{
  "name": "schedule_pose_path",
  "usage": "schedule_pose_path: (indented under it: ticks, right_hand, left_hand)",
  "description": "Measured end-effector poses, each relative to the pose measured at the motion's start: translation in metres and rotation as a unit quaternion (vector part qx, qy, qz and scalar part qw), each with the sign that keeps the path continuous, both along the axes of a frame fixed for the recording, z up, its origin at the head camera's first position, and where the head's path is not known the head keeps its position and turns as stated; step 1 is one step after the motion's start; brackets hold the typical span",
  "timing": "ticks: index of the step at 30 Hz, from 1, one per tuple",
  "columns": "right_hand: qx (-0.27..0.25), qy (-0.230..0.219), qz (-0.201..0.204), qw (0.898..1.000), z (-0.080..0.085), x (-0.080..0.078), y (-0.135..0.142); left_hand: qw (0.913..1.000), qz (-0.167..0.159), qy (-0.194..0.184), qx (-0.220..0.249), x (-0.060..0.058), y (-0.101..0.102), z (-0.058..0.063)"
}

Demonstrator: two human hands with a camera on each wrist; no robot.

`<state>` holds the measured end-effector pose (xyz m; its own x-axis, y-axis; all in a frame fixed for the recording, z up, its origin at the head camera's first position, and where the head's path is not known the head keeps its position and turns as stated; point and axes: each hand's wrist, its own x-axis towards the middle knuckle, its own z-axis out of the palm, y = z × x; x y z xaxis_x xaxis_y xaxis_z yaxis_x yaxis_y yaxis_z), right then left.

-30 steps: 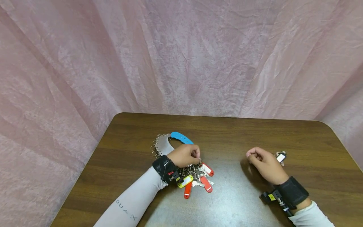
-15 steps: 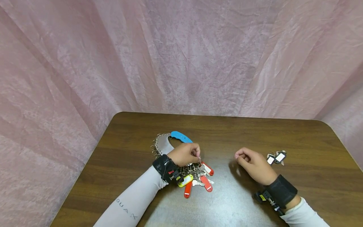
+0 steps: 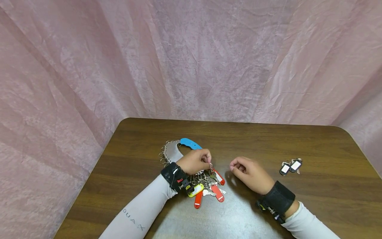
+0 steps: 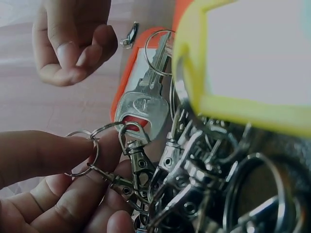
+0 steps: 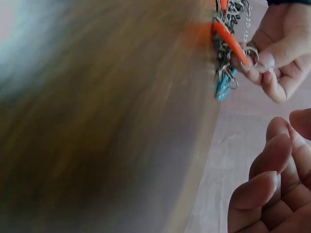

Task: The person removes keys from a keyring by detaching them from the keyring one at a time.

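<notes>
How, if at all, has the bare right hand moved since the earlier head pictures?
Yes: the right hand moved left across the head view, away from the two black-framed, white-labelled key tags on the brown wooden table.

head view downward, wrist close-ups, hands [image 3: 194,162] shared

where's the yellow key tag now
In the head view, the yellow key tag lies low near the centre, below the left hand and just above a red tag; in the left wrist view, it fills the upper right.
</notes>
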<state>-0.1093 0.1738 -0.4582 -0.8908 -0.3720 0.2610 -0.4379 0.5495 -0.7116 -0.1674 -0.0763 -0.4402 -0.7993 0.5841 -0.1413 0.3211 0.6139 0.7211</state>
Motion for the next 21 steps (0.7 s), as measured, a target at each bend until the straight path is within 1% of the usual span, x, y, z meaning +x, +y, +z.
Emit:
schedule_pose_path:
  ticks: [5, 10, 14, 17, 19, 21]
  right_hand:
    - [0.005, -0.002, 0.020, 1.000, 0.000, -0.003, -0.012]
    - [0.028, -0.013, 0.033, 0.999, 0.001, -0.006, -0.023]
    - [0.056, -0.018, 0.024, 0.998, 0.003, -0.008, -0.035]
    - [0.083, -0.001, 0.006, 0.997, 0.005, -0.009, -0.044]
    - [0.099, 0.007, 0.001, 0.995, 0.005, -0.010, -0.048]
    - [0.110, 0.005, 0.001, 0.994, 0.005, -0.011, -0.051]
  left_hand:
    - [0.9999, 0.007, -0.007, 0.013, 0.000, 0.000, 0.001]
    - [0.9997, 0.010, -0.014, 0.019, 0.000, 0.000, 0.001]
    - [0.9995, 0.009, -0.019, 0.021, -0.001, -0.001, 0.001]
    - [0.9995, 0.010, -0.020, 0.024, -0.002, -0.001, 0.001]
    - [0.9994, 0.010, -0.020, 0.027, -0.002, 0.000, -0.001]
    - [0.9993, 0.010, -0.018, 0.030, -0.002, 0.000, -0.001]
